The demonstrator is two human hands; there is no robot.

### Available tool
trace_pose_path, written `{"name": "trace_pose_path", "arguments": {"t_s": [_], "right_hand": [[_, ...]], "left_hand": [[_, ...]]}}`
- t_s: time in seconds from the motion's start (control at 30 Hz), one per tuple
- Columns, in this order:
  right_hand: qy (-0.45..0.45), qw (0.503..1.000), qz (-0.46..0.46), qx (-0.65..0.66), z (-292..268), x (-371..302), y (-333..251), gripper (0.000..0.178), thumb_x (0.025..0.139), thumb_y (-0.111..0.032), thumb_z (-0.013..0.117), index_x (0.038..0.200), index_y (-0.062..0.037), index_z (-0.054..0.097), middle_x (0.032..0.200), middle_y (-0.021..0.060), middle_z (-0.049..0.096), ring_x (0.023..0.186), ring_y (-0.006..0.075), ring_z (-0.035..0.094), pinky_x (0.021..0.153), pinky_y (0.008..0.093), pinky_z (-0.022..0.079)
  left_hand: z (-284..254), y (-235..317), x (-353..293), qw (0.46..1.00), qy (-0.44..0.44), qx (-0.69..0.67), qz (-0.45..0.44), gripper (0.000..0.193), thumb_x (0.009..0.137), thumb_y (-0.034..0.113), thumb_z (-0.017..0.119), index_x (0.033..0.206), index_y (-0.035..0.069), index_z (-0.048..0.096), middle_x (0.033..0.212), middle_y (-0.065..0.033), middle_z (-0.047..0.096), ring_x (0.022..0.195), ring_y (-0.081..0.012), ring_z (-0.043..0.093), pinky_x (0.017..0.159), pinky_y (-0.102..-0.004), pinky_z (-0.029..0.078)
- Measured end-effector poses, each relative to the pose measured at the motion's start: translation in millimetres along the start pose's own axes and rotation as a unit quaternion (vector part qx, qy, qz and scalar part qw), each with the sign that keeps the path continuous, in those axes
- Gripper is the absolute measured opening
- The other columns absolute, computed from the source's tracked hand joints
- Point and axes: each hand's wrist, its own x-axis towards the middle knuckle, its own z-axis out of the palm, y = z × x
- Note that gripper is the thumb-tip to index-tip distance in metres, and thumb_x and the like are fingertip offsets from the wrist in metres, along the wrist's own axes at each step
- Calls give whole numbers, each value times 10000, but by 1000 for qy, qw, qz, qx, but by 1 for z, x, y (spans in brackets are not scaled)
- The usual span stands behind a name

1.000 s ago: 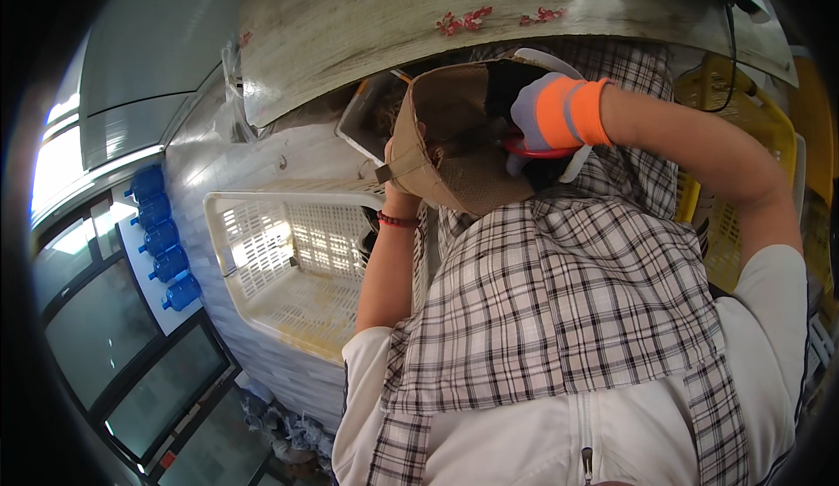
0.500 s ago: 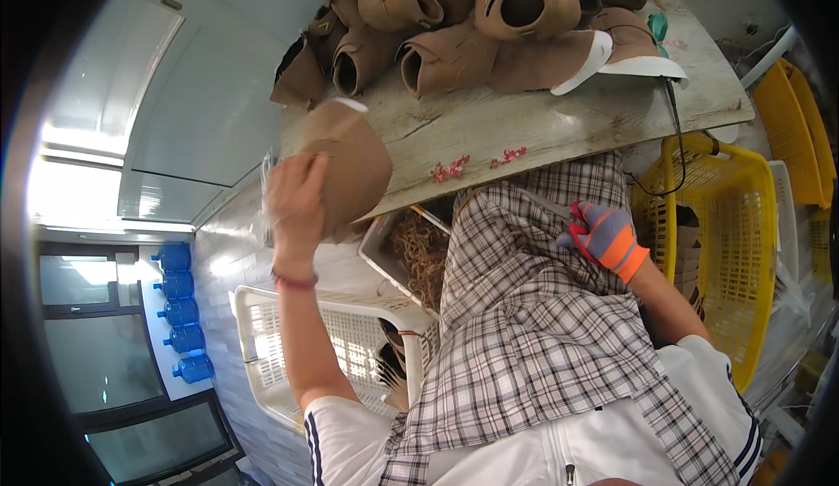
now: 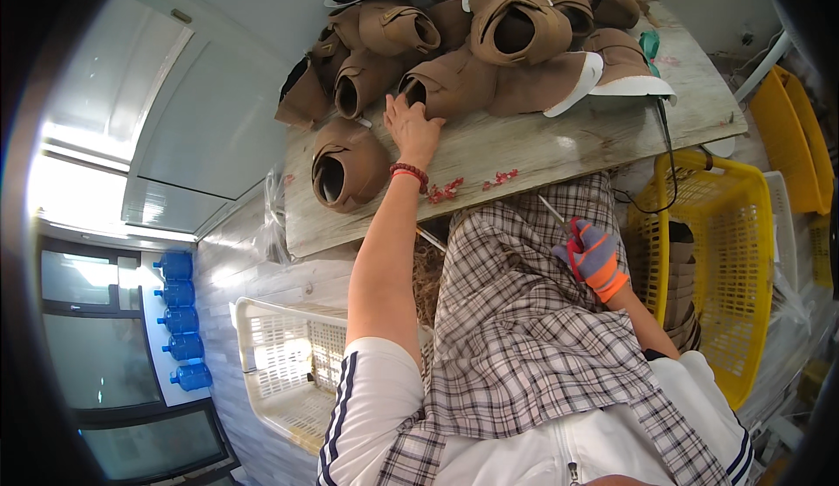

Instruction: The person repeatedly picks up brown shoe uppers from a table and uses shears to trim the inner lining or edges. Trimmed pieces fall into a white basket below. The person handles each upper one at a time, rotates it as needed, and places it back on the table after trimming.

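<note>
Hands well apart at a worktable, reaches forward with bare left hand (image 3: 413, 129), fingers loosely parted over the near rim of a hollow brown piece (image 3: 454, 79) at the front of a heap on the wood-grained tabletop (image 3: 524, 141). Cannot tell for certain about contact between fingertips and rim. Wears a red beaded bracelet (image 3: 407, 170) on the left wrist. Clasps red-handled scissors (image 3: 573, 243) in right hand (image 3: 598, 254), gloved in purple and orange, fingers curled around the handle, slim metal blade angled forward and to the left, just above a plaid apron (image 3: 524, 311) and short of the table edge.

To the left of the bare hand, on the same tabletop, a rounded brown piece (image 3: 354, 158), dark opening toward the wearer, just in front of the heap. Farther back, more brown pieces (image 3: 384, 27), piled close, some with curved white rims. At right on the table, a small green item (image 3: 648, 47); down over the edge, a black cable (image 3: 671, 154). Beside the right knee, a yellow basket (image 3: 730, 285) with stacked brown pieces (image 3: 680, 281) inside. At left on the floor, a white slotted basket (image 3: 262, 337); beyond, a row of blue water jugs (image 3: 182, 315).
</note>
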Motion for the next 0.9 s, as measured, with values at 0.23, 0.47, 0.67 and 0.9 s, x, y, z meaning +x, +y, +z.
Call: {"name": "trace_pose_path", "arguments": {"t_s": [0.23, 0.47, 0.67, 0.9], "right_hand": [[11, 998, 40, 54, -1, -4, 30, 415, 760, -194, 833, 1053, -4, 609, 700, 97, 603, 577, 140, 555, 568, 285, 488], [-3, 931, 147, 334, -2, 15, 21, 285, 890, -160, 712, 1102, -3, 604, 854, 16, 670, 651, 51, 547, 565, 220, 445], [-106, 986, 107, -71, -41, 111, 18, 299, 870, -289, 730, 982, -22, 653, 745, 74, 623, 621, 130, 584, 562, 308, 466], [-114, 799, -235, -542, -105, 266, 89, 349, 995, -378, 458, 1175, -127, 621, 968, 191, 659, 840, 353, 648, 677, 434, 521]], "left_hand": [[-103, 39, -19, 922, 18, -374, 100, 268, 710, 165, 809, 746, 17, 588, 1396, -248, 486, 1332, -359, 421, 1095, -401, 312], [-177, -6, -52, 703, 9, -694, -155, 134, 891, 73, 674, 978, -29, 680, 1033, -109, 690, 901, -172, 641, 841, -302, 499], [-213, -46, -93, 598, 40, -747, -286, 180, 950, 131, 612, 1053, -11, 654, 1054, -110, 683, 962, -226, 649, 887, -371, 509], [-217, -72, -187, 473, -14, -756, -453, 323, 979, 194, 535, 1206, -32, 570, 1199, -215, 621, 1175, -375, 562, 1063, -529, 411]]}}
